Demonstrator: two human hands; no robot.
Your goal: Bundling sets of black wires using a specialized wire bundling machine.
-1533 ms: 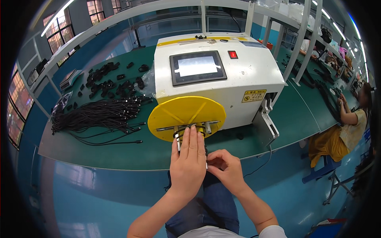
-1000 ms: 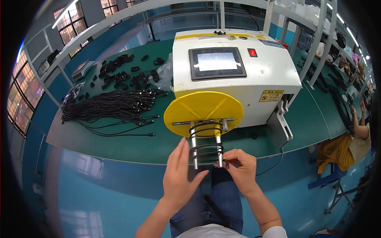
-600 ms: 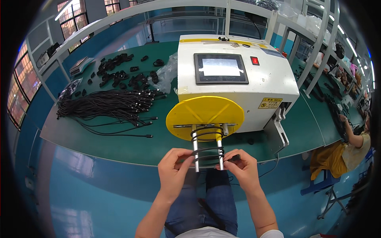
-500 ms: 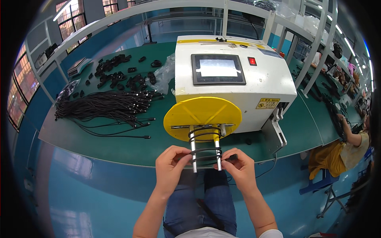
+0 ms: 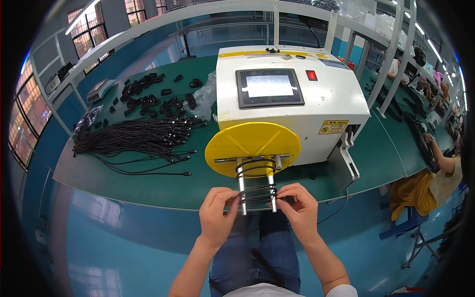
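Note:
A black cable (image 5: 258,188) is looped several times around two silver prongs that stick out toward me from a yellow disc (image 5: 252,138). That disc sits on the front of a white winding machine (image 5: 326,101). Beside the left prong, the fingers of my left hand (image 5: 217,213) pinch the loops of cable. My right hand (image 5: 299,208) is closed at the right prong, its thumb and fingertips on the cable there. Part of the cable is hidden behind my right fingers.
A bundle of black cables (image 5: 133,138) lies on the green table (image 5: 148,190) at the left, with small black parts (image 5: 143,86) behind it. A clear plastic bag (image 5: 205,101) touches the machine. Far right, another person (image 5: 438,178) sits at the table.
The loops at the prongs' near ends now lie closer together. The black end piece seen at my right fingers before no longer shows. The view has shifted slightly.

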